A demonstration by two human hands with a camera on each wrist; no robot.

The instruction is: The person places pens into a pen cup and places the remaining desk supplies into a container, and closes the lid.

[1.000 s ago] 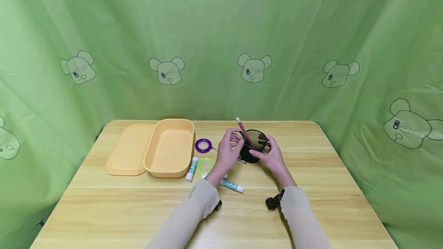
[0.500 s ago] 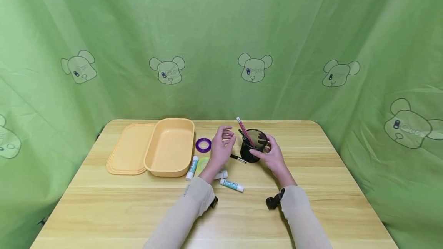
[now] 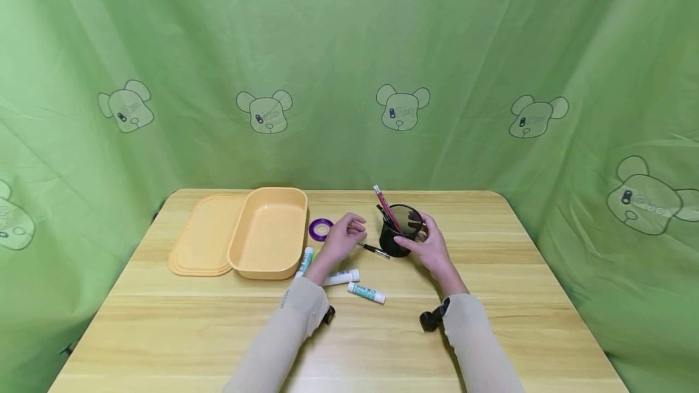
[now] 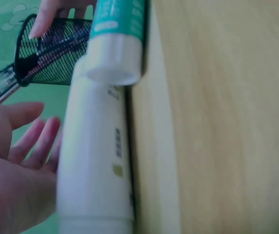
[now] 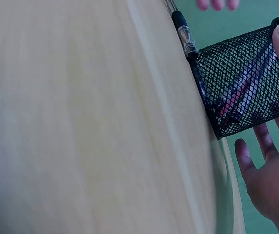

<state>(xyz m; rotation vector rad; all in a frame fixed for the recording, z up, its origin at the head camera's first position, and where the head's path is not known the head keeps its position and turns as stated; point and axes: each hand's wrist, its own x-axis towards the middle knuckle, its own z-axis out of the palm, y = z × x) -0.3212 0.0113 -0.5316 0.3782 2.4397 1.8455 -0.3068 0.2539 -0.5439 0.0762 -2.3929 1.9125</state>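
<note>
Pen (image 3: 377, 251) lies just left of mesh cup (image 3: 392, 242).
I log right hand (image 3: 431, 248) gripping the cup's side; left hand (image 3: 341, 239), left of it, relaxed, holding nothing. Pen likely light, stiff, slippery: pinch mid-barrel.

On table (image 3: 382, 350): lid (image 3: 207, 235) left of box (image 3: 271, 232); tape roll (image 3: 314, 230) right of box. Pencil (image 3: 384, 202) in cup (image 3: 393, 242); pen (image 3: 374, 250) left of cup. Glue stick (image 3: 366, 293) near side of pen.
</note>
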